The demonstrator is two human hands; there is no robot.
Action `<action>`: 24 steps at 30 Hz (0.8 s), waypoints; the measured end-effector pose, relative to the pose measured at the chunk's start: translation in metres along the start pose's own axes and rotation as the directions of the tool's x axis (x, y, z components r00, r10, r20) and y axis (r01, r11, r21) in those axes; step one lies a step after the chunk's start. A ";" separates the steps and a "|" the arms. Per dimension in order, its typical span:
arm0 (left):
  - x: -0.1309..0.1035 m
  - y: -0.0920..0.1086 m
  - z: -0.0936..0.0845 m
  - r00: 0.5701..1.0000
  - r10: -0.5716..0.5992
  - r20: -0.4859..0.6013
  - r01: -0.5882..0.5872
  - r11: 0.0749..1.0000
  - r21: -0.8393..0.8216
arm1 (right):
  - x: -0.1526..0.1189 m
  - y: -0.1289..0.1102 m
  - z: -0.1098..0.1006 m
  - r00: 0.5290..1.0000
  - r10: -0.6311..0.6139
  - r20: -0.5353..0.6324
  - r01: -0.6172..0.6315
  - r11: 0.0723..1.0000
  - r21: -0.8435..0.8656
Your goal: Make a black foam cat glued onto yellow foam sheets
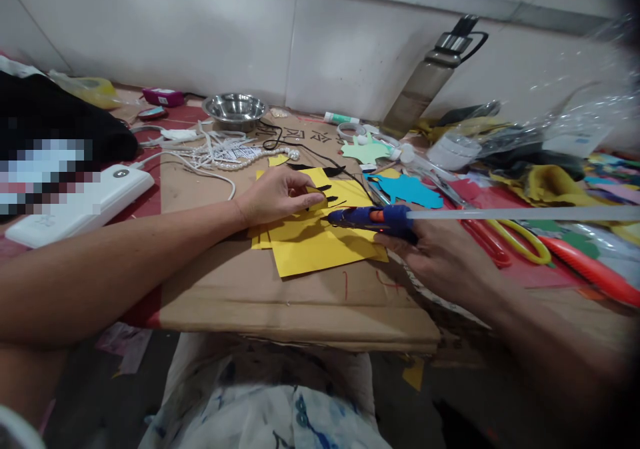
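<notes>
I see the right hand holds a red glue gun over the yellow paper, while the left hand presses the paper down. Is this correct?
Not quite: the glue gun in the right hand is blue, not red, as the head view shows. The rest stands: it is over the yellow paper, and the left hand presses the paper down.

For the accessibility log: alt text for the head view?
Right hand holds a blue glue gun, nozzle at yellow paper on cardboard; left hand presses black cutouts there.

Left hand (280,196) flat, pressing; right hand (440,252) gripping.
</notes>
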State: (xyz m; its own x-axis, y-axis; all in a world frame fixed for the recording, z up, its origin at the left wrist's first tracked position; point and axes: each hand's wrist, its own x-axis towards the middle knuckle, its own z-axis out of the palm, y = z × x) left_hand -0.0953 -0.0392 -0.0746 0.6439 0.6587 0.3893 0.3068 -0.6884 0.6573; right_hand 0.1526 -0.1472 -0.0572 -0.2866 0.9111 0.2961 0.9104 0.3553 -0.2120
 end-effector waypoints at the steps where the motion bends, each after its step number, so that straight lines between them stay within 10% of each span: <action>1: 0.000 0.000 0.000 1.000 0.007 0.001 -0.007 1.000 0.012 | -0.001 0.001 -0.001 1.000 -0.011 0.001 0.011 1.000 0.014; 24: -0.012 0.004 0.003 0.931 0.349 0.112 -0.366 0.882 0.297 | -0.012 0.020 0.006 0.995 -0.096 -0.022 0.098 0.993 0.073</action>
State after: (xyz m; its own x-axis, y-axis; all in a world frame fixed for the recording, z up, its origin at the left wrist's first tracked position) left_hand -0.0998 -0.0505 -0.0787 0.7847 0.3389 0.5191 0.2428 -0.9385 0.2456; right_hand 0.1720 -0.1495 -0.0708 -0.3665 0.8680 0.3352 0.8538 0.4569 -0.2496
